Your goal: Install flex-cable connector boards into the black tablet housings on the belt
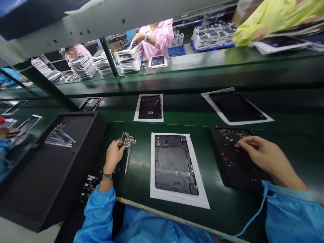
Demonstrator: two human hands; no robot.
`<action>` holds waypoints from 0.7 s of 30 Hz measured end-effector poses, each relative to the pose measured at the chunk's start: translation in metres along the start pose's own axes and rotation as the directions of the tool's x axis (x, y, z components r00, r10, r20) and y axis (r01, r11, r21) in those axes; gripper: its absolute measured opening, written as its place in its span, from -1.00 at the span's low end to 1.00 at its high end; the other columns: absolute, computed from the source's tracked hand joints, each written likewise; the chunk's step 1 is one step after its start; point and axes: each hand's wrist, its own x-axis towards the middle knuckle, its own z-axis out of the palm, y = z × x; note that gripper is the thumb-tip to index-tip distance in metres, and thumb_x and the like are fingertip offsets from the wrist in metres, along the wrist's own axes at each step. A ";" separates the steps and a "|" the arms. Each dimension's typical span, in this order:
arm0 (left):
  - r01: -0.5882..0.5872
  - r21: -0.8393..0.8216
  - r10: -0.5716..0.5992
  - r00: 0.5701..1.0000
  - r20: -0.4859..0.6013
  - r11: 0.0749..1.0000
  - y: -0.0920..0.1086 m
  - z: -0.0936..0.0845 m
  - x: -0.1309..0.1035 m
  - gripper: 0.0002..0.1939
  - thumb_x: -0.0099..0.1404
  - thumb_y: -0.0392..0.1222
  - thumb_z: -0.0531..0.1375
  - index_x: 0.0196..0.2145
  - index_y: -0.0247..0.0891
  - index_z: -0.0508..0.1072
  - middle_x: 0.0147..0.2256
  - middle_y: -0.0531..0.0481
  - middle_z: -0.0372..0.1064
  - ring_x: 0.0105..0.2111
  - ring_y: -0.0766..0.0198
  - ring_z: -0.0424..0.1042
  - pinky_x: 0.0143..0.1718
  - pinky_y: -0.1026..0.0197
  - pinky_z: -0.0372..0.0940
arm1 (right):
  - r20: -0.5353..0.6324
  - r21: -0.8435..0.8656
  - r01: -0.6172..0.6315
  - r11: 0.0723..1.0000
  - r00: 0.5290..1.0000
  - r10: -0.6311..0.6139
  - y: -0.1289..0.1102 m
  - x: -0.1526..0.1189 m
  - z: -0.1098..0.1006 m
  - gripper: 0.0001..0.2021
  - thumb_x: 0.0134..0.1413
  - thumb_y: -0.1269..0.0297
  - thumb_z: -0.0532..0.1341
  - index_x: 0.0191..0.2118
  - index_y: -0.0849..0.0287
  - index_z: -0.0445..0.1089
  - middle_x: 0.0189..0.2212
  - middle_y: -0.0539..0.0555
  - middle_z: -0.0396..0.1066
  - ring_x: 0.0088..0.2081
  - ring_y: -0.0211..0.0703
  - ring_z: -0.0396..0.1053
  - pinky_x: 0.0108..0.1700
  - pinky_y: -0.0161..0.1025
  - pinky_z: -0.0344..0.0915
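Observation:
My left hand [114,154] pinches the edge of a small circuit board [129,140] over the green bench. A pale flat strip [127,161] runs down from under the board; I cannot tell whether it is attached. Between my hands a black tablet back housing [174,165] lies on a white sheet [162,199], its inner side up. At the right, my right hand [260,153] has thumb and fingertips together over a black foam tray [225,168] with several tiny metallic pieces [229,135] on it. Anything in those fingertips is too small to make out.
A large black foam box [37,182] stands on the left, with several silvery strips [60,136] in it. Beyond the bench, more housings [150,107] lie on white sheets. Co-workers in pink [162,37] and yellow [268,20] sit across, near stacked sheets [128,57].

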 end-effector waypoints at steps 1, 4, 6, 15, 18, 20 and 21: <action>0.014 0.000 -0.014 1.000 -0.012 1.000 0.002 0.004 0.004 -0.90 0.13 -0.26 0.27 -0.33 -0.24 0.49 -0.26 -0.13 0.44 -0.20 0.07 0.43 -0.08 0.08 0.27 | -0.011 0.074 -0.008 0.997 1.000 0.009 0.001 -0.002 -0.002 -0.92 -0.21 0.25 0.19 -0.49 0.09 0.38 -0.47 0.15 0.53 -0.34 0.07 0.48 -0.25 -0.10 0.34; 0.060 -0.027 -0.061 0.997 -0.043 0.998 0.005 0.013 0.010 -0.90 0.07 -0.28 0.32 -0.44 -0.23 0.44 -0.28 -0.14 0.42 -0.14 0.00 0.41 -0.06 0.05 0.26 | 0.001 0.253 -0.037 0.967 0.999 0.038 0.003 -0.007 -0.007 -0.82 -0.28 0.18 0.26 -0.43 0.09 0.44 -0.46 0.17 0.57 -0.22 0.16 0.52 -0.15 -0.04 0.39; 0.087 -0.078 -0.090 0.995 -0.039 0.993 0.005 0.015 0.012 -0.86 0.03 -0.30 0.33 -0.49 -0.22 0.40 -0.35 -0.10 0.42 -0.19 0.04 0.43 -0.11 0.07 0.27 | 0.005 0.323 -0.073 0.944 0.997 0.076 0.003 -0.010 -0.008 -0.77 -0.33 0.13 0.30 -0.43 0.09 0.47 -0.43 0.18 0.58 -0.20 0.19 0.52 -0.14 0.00 0.40; 0.153 -0.454 -0.167 0.986 0.009 0.878 0.011 -0.019 0.011 -0.64 -0.13 -0.04 0.38 -0.40 -0.32 0.48 -0.46 -0.06 0.48 -0.40 0.21 0.46 -0.29 0.18 0.35 | 0.016 0.377 -0.102 0.921 0.994 0.104 0.007 -0.014 -0.009 -0.62 -0.45 0.01 0.36 -0.42 0.15 0.53 -0.39 0.19 0.58 -0.18 0.20 0.49 -0.05 0.04 0.35; 0.176 -0.557 -0.188 0.981 0.035 0.812 0.024 -0.039 -0.001 -0.57 -0.21 -0.05 0.43 -0.37 -0.32 0.53 -0.42 -0.07 0.51 -0.36 0.18 0.48 -0.30 0.18 0.35 | 0.035 0.355 -0.027 0.934 0.999 0.016 0.010 -0.015 -0.012 -0.62 -0.34 0.00 0.35 -0.39 0.17 0.53 -0.40 0.20 0.58 -0.20 0.16 0.51 -0.05 0.03 0.35; 0.201 -0.559 -0.212 0.976 0.047 0.804 0.025 -0.051 -0.010 -0.57 -0.19 -0.07 0.44 -0.32 -0.29 0.55 -0.40 -0.04 0.52 -0.35 0.15 0.48 -0.33 0.18 0.36 | 0.056 0.367 0.018 0.930 0.998 -0.041 0.009 -0.017 -0.014 -0.64 -0.27 -0.01 0.34 -0.39 0.19 0.52 -0.42 0.18 0.57 -0.25 0.11 0.52 -0.08 -0.01 0.37; 0.206 -0.537 -0.222 0.974 0.036 0.818 0.022 -0.056 -0.013 -0.56 -0.16 -0.07 0.43 -0.28 -0.26 0.55 -0.38 -0.03 0.52 -0.34 0.14 0.49 -0.35 0.18 0.37 | 0.077 0.384 0.037 0.923 0.994 -0.072 0.009 -0.017 -0.014 -0.64 -0.25 -0.02 0.34 -0.40 0.19 0.51 -0.43 0.17 0.57 -0.28 0.08 0.53 -0.11 -0.04 0.38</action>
